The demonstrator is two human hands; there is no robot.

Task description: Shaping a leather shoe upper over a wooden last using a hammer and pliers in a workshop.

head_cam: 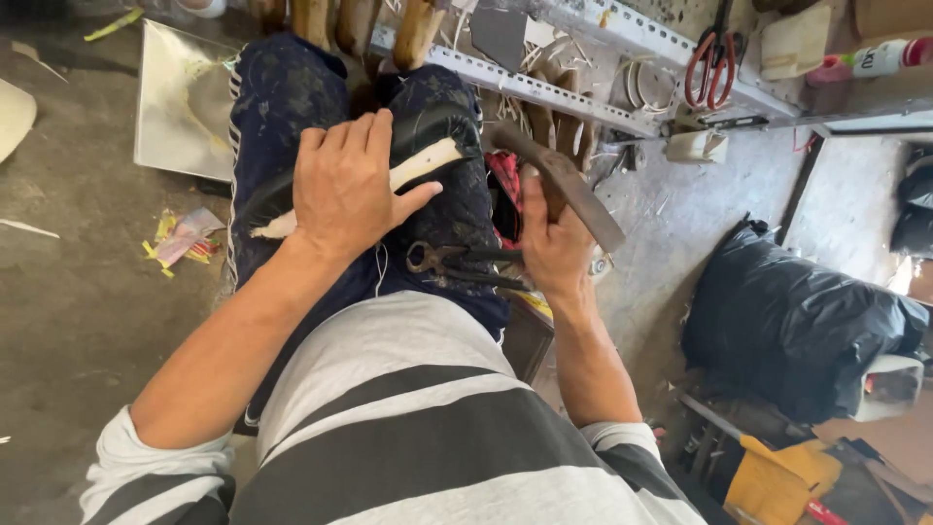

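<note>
1. I note a grey concrete floor, stained, with coloured paper scraps lying on it.
2. A shiny metal sheet lies on the floor at upper left.
3. A perforated metal rack runs across the top; red-handled scissors hang on it.
4. A full black plastic bag sits at right.
5. Daylight falls brightly on the far right.

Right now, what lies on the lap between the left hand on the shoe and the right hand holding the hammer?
In the head view, dark pincers lie on the lap between the left hand and right hand, below the black shoe.
</note>
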